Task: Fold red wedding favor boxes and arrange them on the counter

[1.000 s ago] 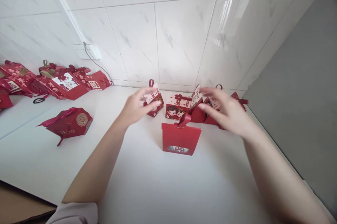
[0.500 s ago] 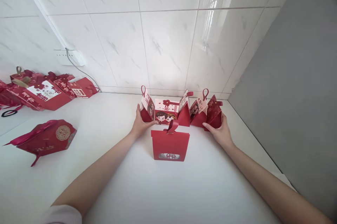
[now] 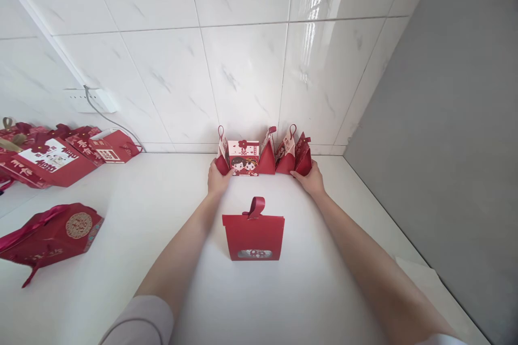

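Observation:
A row of red gift boxes stands against the tiled wall. My left hand [image 3: 219, 176] grips the leftmost gift box [image 3: 222, 157], its thumb in front and its fingers around the outer side. At the other end, my right hand [image 3: 311, 175] is closed the same way around the rightmost gift box [image 3: 303, 157]. Between them stand a gift box with a cartoon couple [image 3: 244, 159], a triangular red gift box [image 3: 267, 160] and a pink-topped gift box [image 3: 285, 156]. The boxes sit close side by side. Nearer me, a red gift box with a ribbon loop [image 3: 254, 237] stands upright, untouched.
To the left, a red hexagonal box with ribbons [image 3: 56, 231] lies on the white table [image 3: 170, 172]. Several more red boxes [image 3: 65, 164] are heaped behind it, below a wall socket [image 3: 89, 100] with a grey cable. A grey panel [image 3: 445, 118] borders the right side.
Both hands have pushed the row back toward the wall and moved closer together, squeezing the boxes tighter. The gap to the front box has grown. The camera view has shifted slightly.

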Motion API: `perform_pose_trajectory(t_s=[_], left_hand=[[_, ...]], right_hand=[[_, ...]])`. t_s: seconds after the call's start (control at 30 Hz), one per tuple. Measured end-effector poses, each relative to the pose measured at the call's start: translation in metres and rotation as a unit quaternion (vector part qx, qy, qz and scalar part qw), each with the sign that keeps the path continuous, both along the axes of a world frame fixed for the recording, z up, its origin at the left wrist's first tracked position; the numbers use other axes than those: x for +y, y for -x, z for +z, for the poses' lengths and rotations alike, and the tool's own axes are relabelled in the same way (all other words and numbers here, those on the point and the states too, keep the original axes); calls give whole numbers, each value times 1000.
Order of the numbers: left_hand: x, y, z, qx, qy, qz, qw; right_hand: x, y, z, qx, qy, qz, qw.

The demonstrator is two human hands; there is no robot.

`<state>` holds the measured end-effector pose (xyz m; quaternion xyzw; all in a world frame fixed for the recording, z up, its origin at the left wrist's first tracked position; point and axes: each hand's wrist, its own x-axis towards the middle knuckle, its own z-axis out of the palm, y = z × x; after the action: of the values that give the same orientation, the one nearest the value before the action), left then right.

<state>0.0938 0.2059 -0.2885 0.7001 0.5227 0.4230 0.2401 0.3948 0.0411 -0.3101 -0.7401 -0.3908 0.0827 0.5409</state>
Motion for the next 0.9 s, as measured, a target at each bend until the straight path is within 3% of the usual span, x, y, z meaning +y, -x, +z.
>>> perform_pose_trajectory(t_s=[0.1, 0.2, 0.33, 0.47, 0.6, 0.73, 0.9], left_hand=[[8, -4, 2, 53, 16, 43, 998], [9, -6, 2, 61, 25, 63, 996], [1, -3, 3, 54, 36, 74, 995], [-13, 5, 3, 33, 47, 96, 994], [-23, 11, -1, 13, 59, 109, 992], [-26, 11, -3, 3, 59, 94, 994], [-22, 7, -7, 18, 39, 47, 998]], right_hand=[[0, 9, 6, -83, -25, -66, 994], [-8, 24, 17, -228, -96, -101, 964], [-5, 54, 51, -372, -118, 32, 920], [31, 85, 98, -449, -71, 196, 869], [74, 103, 130, -500, 63, 164, 848], [95, 115, 137, -486, 181, 151, 842], [97, 133, 129, -456, 155, 121, 868]])
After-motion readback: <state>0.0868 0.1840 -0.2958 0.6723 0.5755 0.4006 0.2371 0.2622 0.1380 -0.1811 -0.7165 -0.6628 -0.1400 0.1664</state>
